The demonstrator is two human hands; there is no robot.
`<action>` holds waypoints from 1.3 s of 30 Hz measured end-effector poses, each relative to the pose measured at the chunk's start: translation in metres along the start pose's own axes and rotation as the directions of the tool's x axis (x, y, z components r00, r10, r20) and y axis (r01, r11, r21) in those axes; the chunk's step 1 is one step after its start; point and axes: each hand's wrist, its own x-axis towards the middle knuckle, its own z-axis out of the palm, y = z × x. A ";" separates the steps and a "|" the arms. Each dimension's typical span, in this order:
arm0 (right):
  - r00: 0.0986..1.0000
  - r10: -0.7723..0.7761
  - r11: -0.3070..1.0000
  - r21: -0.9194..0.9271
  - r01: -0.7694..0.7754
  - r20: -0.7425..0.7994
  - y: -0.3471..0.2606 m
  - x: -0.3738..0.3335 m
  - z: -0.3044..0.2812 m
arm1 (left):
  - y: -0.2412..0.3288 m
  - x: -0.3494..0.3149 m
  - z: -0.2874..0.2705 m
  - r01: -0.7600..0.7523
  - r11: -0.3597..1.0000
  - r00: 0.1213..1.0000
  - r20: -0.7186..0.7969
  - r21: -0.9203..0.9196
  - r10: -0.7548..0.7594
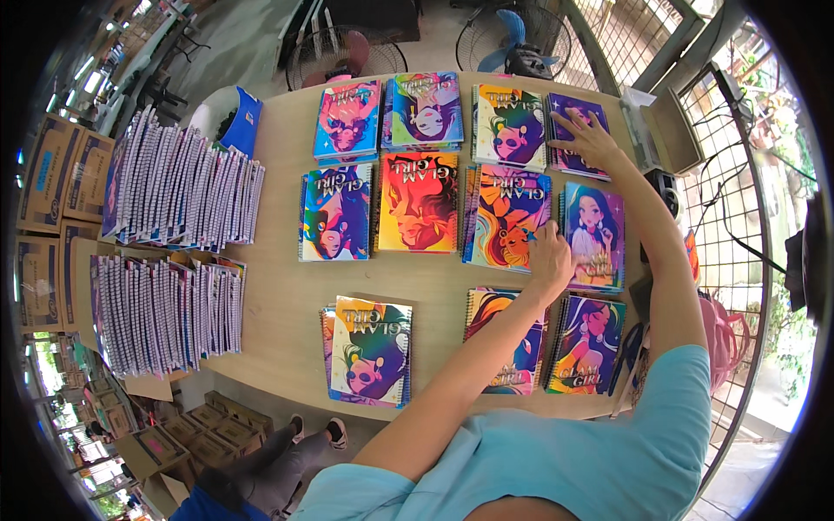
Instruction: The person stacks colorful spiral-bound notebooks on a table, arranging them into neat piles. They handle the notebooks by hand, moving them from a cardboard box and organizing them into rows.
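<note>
Rows of spiral notebooks with bright illustrated covers lie in small stacks on the table. My right hand [584, 139] is open, its fingers spread over a purple notebook [572, 161] at the far right. My left hand [551, 259] is closed, fingers curled at the right edge of a notebook with an orange-haired figure [502, 227]. Whatever those fingers hold, if anything, is hidden. Just right of that hand lies a purple notebook with a dark-haired figure [594, 224]. Nearer me, my left forearm partly covers another notebook [519, 350], beside a dark notebook [588, 339].
Two long rows of spiral notebooks [182, 187] stand packed at the table's left side. A separate notebook stack [369, 352] lies near the front edge. Cardboard boxes [54, 178] rise beyond the left side. Two fans [512, 43] stand behind the table. Another person's legs [282, 456] show at lower left.
</note>
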 end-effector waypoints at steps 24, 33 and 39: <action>0.614 0.783 0.105 0.994 0.024 -0.098 -0.441 -0.109 -0.117 | -0.196 -0.302 -0.275 0.409 0.891 0.786 -0.420 -0.197 -0.454; 0.997 0.039 0.938 0.346 -0.012 -0.069 -0.247 -0.289 -0.059 | -0.068 -0.214 -0.131 0.181 0.965 0.982 0.011 0.192 -0.187; 0.944 -0.319 0.927 0.232 0.293 0.080 -0.224 -0.286 -0.038 | -0.080 -0.221 -0.142 0.306 0.894 0.947 0.005 -0.326 -0.322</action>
